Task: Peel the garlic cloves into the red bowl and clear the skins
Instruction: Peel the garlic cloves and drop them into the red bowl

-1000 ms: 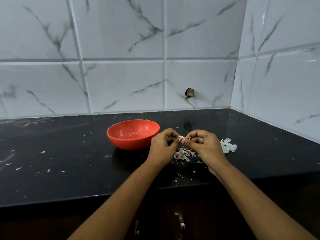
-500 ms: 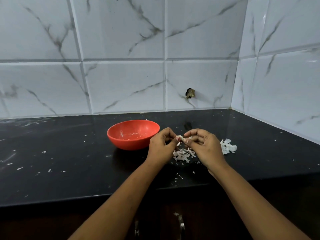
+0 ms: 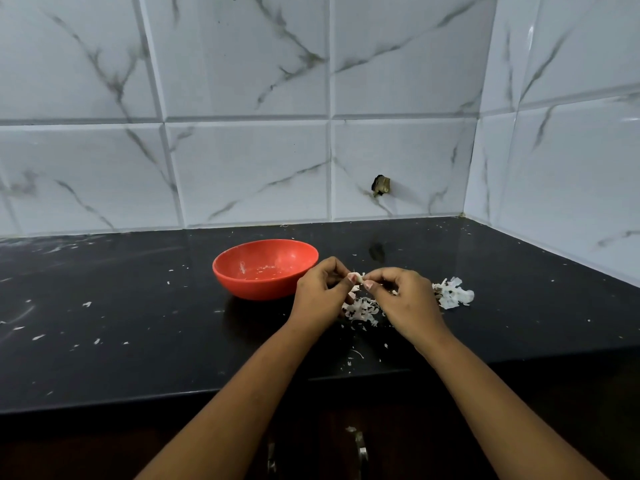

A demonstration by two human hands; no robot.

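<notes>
You are pinching one garlic clove (image 3: 356, 278) between the fingertips of your left hand (image 3: 320, 295) and right hand (image 3: 405, 301) at frame centre, directly over the skin pile (image 3: 362, 310) so peelings are landing together, just right of the red bowl (image 3: 265, 268) for an easy drop.

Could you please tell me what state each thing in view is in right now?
Red bowl: upright, only scraps visible inside.
Garlic clove: pinched between both hands, above the counter.
Left hand: closed on the clove.
Right hand: closed on the clove.
Skins: loose piles on the counter.
</notes>
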